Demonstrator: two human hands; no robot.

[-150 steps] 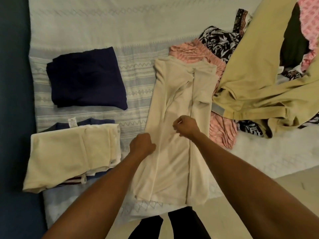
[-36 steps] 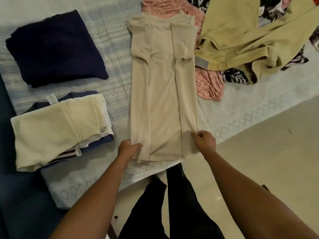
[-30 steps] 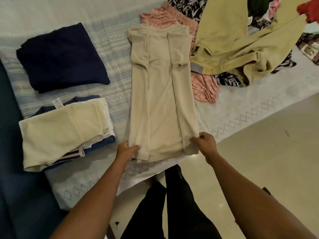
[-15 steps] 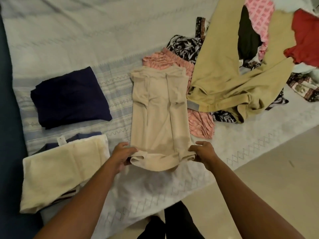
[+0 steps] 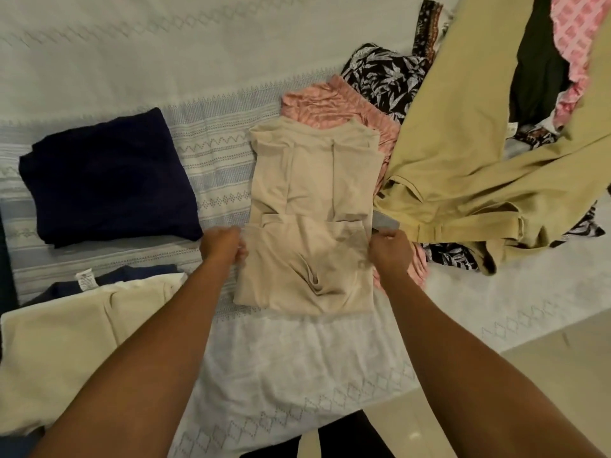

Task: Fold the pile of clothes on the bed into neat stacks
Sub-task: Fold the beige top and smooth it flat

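Note:
A beige shirt (image 5: 314, 180) lies lengthwise in the middle of the bed, its lower part doubled up over its middle. My left hand (image 5: 223, 247) pinches the left corner of the turned-up hem. On the other side my right hand (image 5: 390, 251) pinches the right corner. The unfolded pile sits at the right: khaki trousers (image 5: 463, 153), a pink garment (image 5: 334, 100) partly under the shirt, and a black floral piece (image 5: 386, 77).
A folded navy garment (image 5: 105, 180) lies at the left. Nearer me stands a stack topped by a folded cream piece (image 5: 66, 342). The patterned white bedspread (image 5: 165, 54) is bare at the back. Floor shows at the lower right.
Both hands lifted the shirt's hem and carried it away from me, over the shirt's middle. The shirt now shows about half its earlier length.

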